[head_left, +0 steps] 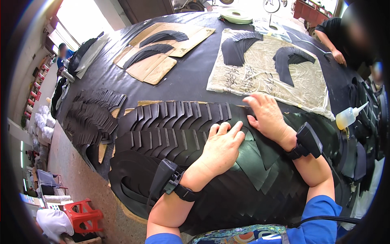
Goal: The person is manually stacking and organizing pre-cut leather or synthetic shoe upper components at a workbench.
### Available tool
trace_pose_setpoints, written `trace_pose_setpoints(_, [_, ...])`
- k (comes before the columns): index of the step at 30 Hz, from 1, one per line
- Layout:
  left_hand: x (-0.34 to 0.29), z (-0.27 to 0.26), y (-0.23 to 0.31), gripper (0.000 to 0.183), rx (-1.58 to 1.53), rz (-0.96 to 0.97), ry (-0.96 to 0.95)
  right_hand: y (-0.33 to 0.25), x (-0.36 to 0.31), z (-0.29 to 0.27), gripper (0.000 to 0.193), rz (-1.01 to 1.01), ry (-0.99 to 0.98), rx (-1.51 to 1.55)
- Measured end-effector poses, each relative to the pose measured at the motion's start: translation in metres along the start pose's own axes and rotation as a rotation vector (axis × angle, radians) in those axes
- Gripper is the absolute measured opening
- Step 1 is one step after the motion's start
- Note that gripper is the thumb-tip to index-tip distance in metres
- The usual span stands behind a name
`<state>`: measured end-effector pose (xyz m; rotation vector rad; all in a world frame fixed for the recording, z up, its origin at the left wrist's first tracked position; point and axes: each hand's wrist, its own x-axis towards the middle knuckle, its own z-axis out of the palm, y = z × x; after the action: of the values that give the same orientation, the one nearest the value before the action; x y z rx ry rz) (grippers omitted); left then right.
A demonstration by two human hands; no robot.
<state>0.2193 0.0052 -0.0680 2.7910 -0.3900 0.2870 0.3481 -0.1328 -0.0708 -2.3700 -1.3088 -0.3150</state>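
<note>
In the middle of the table, my left hand (221, 149) lies over black leather-like pieces, its fingers bent and its index finger stretched toward a piece's edge. The fingertips rest on a curved black piece (252, 148); their undersides are hidden. My right hand (268, 118) is just beyond, to the right, with thumb and fingers apart and nothing visible between them. To the left of my hands run two overlapping rows of black pieces, a far row (178, 114) and a near row (162, 140), with folded-looking upper edges. Larger black pieces (140, 175) lie nearer me.
Fanned black pieces lie on cardboard (156, 69) and on a plastic-wrapped board (227, 79). More sit stacked at left (91, 118). A nozzle bottle (349, 118) stands right. Another person's hand (339, 57) rests at the far right edge. A red stool (83, 215) is lower left.
</note>
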Motion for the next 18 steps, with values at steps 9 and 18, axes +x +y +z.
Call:
trace_pose_setpoints(9, [-0.001,-0.002,0.000,0.027,-0.044,0.028,0.009,0.006,-0.007,0.026,0.027,-0.305,-0.064,-0.151])
trace_pose_setpoints(18, [0.001,-0.004,0.010,0.027,-0.058,0.046,0.018,0.143,0.039,-0.030,0.032,0.434,0.271,0.081])
